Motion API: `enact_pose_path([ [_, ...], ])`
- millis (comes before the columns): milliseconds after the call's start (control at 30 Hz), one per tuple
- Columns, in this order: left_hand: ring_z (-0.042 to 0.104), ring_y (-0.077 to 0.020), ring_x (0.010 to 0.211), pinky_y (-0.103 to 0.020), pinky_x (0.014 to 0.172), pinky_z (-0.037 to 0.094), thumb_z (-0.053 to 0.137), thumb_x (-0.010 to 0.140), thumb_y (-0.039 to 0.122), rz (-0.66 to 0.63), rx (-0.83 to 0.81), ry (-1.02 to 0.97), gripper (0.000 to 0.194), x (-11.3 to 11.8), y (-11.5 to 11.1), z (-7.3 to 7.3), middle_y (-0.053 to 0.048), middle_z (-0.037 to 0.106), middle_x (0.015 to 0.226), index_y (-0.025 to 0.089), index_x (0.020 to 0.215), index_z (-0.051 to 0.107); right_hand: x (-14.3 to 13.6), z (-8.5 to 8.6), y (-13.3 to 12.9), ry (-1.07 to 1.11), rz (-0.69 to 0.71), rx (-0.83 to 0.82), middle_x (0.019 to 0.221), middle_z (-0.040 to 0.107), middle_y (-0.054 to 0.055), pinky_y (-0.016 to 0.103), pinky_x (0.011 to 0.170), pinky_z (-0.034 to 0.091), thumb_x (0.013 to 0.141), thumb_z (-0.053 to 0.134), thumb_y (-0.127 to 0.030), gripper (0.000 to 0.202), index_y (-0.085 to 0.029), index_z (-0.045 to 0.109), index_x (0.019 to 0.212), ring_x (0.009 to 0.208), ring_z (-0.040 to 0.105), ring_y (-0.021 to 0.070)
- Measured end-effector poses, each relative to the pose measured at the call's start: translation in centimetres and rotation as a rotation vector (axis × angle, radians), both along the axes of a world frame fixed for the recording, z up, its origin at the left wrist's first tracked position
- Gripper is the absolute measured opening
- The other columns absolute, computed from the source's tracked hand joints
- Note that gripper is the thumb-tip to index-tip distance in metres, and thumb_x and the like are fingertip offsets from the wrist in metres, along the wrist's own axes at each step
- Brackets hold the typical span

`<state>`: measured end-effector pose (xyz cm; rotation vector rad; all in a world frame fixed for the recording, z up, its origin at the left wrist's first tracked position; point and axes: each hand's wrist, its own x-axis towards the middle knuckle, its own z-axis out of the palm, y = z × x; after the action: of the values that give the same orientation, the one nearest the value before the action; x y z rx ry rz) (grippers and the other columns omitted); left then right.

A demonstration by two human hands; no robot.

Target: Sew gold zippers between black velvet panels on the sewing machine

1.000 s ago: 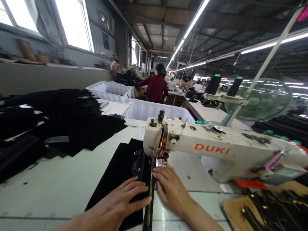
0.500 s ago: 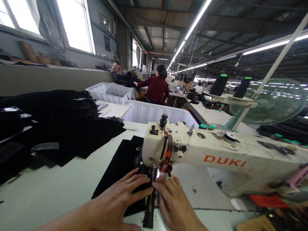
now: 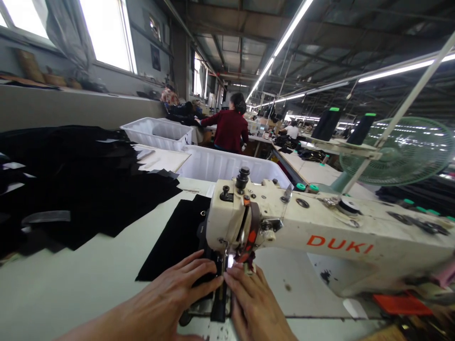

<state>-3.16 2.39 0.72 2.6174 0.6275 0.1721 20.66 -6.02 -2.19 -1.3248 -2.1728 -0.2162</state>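
A black fabric panel (image 3: 174,241) lies on the sewing machine bed, partly under the head of the sewing machine (image 3: 227,215). Along its right side runs a narrow black strip with a gold line like a zipper (image 3: 219,303), passing beneath the presser foot. My left hand (image 3: 181,286) rests flat on the panel, fingers stretched toward the needle area, thumb beside the strip. On the strip's right edge my right hand (image 3: 252,296) presses with extended fingertips, close to the lit needle area. The fingers and machine head hide the stitching point.
A heap of black fabric pieces (image 3: 71,189) covers the table's left side. White plastic bins (image 3: 227,163) stand beyond the machine. Thread cones (image 3: 325,124) and a green fan (image 3: 398,151) are at right. A person in a dark red top (image 3: 231,128) sits ahead.
The strip and panel have moved forward under the machine head, so less of the strip shows on the near side. Both hands stay pressed beside it. The view has shifted slightly.
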Motion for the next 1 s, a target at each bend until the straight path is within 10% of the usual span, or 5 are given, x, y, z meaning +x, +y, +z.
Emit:
enact_pose_path([
  [700,0.021,-0.0436,0.144,-0.065,0.111,0.029,0.063,0.079,0.074,0.032,0.017,0.039,0.091,0.8,1.2,-1.0,-0.008,0.024,0.16,0.039,0.154,0.024,0.1,-0.6,0.3,-0.193,-0.13,-0.006,0.136,0.06,0.003,0.042,0.101,0.052,0.085,0.044,-0.01,0.055,-0.019,0.052,0.139,0.118,0.061,0.0236],
  [1000,0.04,-0.0303,0.139,-0.044,0.122,0.018,0.071,0.078,0.064,-0.071,0.084,-0.164,0.086,0.9,1.1,0.6,-0.009,0.041,0.151,0.027,0.149,0.042,2.0,-2.2,2.0,-0.454,0.0,0.298,0.127,0.066,0.008,0.036,0.08,0.059,0.083,0.046,-0.017,0.047,-0.012,0.059,0.127,0.105,0.069,0.0241],
])
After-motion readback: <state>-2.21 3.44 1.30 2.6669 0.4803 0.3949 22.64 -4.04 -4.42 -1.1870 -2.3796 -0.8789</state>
